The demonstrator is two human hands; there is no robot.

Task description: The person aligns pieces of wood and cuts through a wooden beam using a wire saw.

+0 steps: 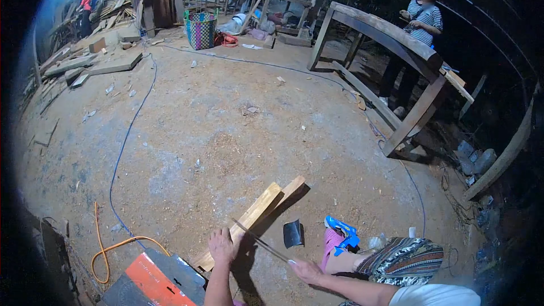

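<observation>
Two lengths of pale wood (259, 206) lie on the ground, one against the other, pointing away to the right. My left hand (221, 245) is closed over the near part of the upper piece, fingers bent across it. In my right hand (306, 272) is a long, thin, dark tool (263, 242), gripped at its near end. Its far end crosses the upper piece just ahead of my left hand; whether it is a file or a blade I cannot tell. A curved dark scrap (293, 233) lies right of the wood.
An orange-and-black box (160, 281) and orange cable (101, 243) lie at lower left. Beside my pink shoe (330, 242) is a blue object (343, 231). A wooden bench (385, 28) stands at upper right, a person (422, 20) behind it. A blue cord (129, 127) crosses the ground.
</observation>
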